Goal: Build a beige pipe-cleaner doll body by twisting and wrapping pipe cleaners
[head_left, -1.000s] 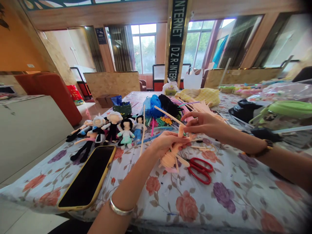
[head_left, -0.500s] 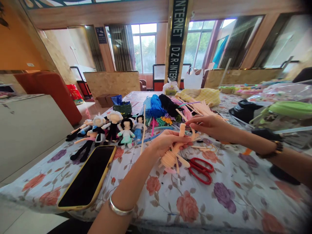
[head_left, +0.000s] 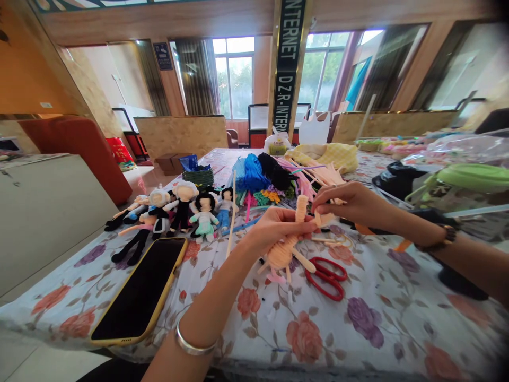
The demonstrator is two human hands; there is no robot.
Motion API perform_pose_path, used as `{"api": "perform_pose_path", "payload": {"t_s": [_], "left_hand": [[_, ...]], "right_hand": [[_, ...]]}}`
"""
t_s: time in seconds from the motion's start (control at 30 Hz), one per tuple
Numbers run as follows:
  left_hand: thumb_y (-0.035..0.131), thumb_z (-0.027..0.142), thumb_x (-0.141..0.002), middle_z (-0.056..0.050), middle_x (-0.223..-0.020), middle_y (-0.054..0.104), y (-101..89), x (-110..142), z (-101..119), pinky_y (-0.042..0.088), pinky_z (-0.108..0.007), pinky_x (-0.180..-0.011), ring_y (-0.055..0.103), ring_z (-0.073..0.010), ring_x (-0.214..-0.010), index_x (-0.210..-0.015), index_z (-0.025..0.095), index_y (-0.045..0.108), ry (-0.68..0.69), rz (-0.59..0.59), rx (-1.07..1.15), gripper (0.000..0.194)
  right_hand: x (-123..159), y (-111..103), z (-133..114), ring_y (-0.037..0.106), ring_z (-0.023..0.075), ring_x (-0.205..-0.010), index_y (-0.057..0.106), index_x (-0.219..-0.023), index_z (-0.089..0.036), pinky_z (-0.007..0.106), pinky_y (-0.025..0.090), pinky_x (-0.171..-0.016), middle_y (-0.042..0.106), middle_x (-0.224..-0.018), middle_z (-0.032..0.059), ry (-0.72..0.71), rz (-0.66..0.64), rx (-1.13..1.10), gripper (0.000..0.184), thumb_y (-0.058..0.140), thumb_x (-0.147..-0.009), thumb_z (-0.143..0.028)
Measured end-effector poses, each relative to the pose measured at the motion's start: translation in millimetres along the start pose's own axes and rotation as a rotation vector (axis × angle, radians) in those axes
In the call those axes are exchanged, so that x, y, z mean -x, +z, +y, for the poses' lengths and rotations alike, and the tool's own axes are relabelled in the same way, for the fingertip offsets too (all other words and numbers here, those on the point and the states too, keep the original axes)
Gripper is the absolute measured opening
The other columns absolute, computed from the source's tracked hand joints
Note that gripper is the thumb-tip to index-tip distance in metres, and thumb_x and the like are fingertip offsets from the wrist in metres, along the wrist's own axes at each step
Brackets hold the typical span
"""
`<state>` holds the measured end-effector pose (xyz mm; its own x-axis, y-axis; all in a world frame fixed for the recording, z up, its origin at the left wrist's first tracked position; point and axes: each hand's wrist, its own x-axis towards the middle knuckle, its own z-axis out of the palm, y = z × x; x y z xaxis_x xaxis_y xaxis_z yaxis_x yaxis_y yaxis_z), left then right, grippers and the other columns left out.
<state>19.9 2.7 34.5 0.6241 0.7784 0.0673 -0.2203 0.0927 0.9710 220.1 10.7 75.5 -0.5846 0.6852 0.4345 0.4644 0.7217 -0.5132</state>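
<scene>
My left hand (head_left: 274,227) is closed around a peach pipe-cleaner doll body (head_left: 284,249), held just above the flowered tablecloth (head_left: 374,318). The doll's wound limb (head_left: 301,208) sticks up from my fingers. My right hand (head_left: 345,203) pinches the free end of the peach pipe cleaner (head_left: 321,218) right beside that limb. Red scissors (head_left: 326,276) lie on the cloth just below both hands.
A row of finished small dolls (head_left: 175,209) lies at the left, with a black phone in a yellow case (head_left: 137,292) in front of them. Bundles of coloured pipe cleaners (head_left: 270,178) and a yellow cloth (head_left: 330,155) sit behind. Plastic bags (head_left: 457,175) crowd the right.
My right hand has drawn in toward the doll, taking up the long peach strand that stuck out to the upper left. The wound limb now stands taller above my left hand.
</scene>
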Motion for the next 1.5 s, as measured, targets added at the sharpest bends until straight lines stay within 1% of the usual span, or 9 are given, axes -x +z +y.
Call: {"api": "perform_pose_path", "payload": {"t_s": [0.13,0.27,0.37,0.57,0.73,0.87,1.03,1.23,1.5], "left_hand": [[0.078,0.029,-0.059,-0.004,-0.07,0.068,-0.8,-1,-1,0.04,-0.022,-0.061,0.056,-0.0071,-0.059,-0.073,0.011,0.072,0.067,0.024,-0.014,0.024],[0.078,0.029,-0.059,-0.002,-0.065,0.064,-1.0,-3,-2,0.038,-0.022,-0.059,0.054,-0.0062,-0.055,-0.075,0.01,0.071,0.108,0.066,-0.003,0.026],[0.078,0.03,-0.059,-0.001,-0.063,0.063,0.1,-3,-3,0.038,-0.023,-0.057,0.054,-0.0063,-0.054,-0.074,0.01,0.071,0.122,0.083,-0.001,0.026],[0.078,0.03,-0.058,-0.001,-0.062,0.063,2.7,-3,-2,0.039,-0.022,-0.056,0.053,-0.0059,-0.053,-0.075,0.009,0.069,0.129,0.122,-0.001,0.028],[0.078,0.029,-0.058,-0.002,-0.065,0.064,3.4,-2,-1,0.04,-0.021,-0.057,0.054,-0.006,-0.054,-0.073,0.009,0.069,0.118,0.097,0.014,0.027],[0.077,0.028,-0.06,-0.002,-0.066,0.064,3.0,-2,0,0.041,-0.021,-0.058,0.055,-0.0054,-0.055,-0.073,0.01,0.069,0.112,0.045,0.031,0.023],[0.076,0.032,-0.061,-0.003,-0.071,0.065,3.6,1,1,0.04,-0.021,-0.058,0.053,-0.0052,-0.056,-0.073,0.011,0.069,0.121,0.013,-0.002,0.025],[0.077,0.041,-0.058,0.0,-0.057,0.058,6.3,2,0,0.032,-0.021,-0.049,0.048,-0.0048,-0.049,-0.069,0.012,0.068,0.12,0.149,-0.2,0.032],[0.074,0.041,-0.061,0.0,-0.056,0.058,7.7,1,-3,0.033,-0.021,-0.047,0.048,-0.0057,-0.048,-0.065,0.012,0.066,0.198,0.205,-0.245,0.03]], "right_hand": [[1,1,-2,0.058,0.0148,-0.063,0.069,-0.074,-0.022,0.029,0.047,-0.059,0.067,-0.071,0.0024,0.154,-0.033,-0.115,0.02,0.061,-0.078,-0.04],[2,4,-1,0.056,0.0129,-0.059,0.068,-0.079,-0.023,0.026,0.046,-0.052,0.066,-0.073,0.0018,0.196,-0.028,-0.218,0.02,0.061,-0.077,-0.042],[3,4,0,0.059,0.0142,-0.067,0.067,-0.085,-0.023,0.027,0.049,-0.06,0.067,-0.081,0.0025,0.153,-0.001,-0.183,0.019,0.059,-0.079,-0.039],[4,-2,1,0.061,0.0187,-0.081,0.068,-0.083,-0.023,0.033,0.048,-0.075,0.068,-0.084,0.0042,0.005,0.036,0.062,0.019,0.054,-0.084,-0.035],[3,-3,-2,0.061,0.0175,-0.079,0.069,-0.075,-0.024,0.032,0.048,-0.074,0.067,-0.08,0.0036,-0.132,0.095,0.003,0.016,0.056,-0.083,-0.029],[1,-5,-6,0.061,0.0176,-0.077,0.069,-0.07,-0.025,0.035,0.049,-0.076,0.068,-0.077,0.0038,-0.197,0.074,-0.025,0.017,0.059,-0.082,-0.03],[-3,-7,-8,0.061,0.0168,-0.077,0.069,-0.07,-0.025,0.035,0.048,-0.076,0.067,-0.076,0.0031,-0.222,0.067,-0.033,0.017,0.058,-0.083,-0.028],[-4,-4,-6,0.06,0.0163,-0.077,0.069,-0.073,-0.024,0.032,0.046,-0.073,0.067,-0.078,0.0025,-0.212,0.043,-0.023,0.015,0.057,-0.083,-0.023],[-5,-3,-11,0.059,0.0161,-0.069,0.067,-0.076,-0.022,0.029,0.044,-0.067,0.066,-0.074,0.0017,-0.04,0.009,0.179,0.018,0.052,-0.084,-0.028]]}}
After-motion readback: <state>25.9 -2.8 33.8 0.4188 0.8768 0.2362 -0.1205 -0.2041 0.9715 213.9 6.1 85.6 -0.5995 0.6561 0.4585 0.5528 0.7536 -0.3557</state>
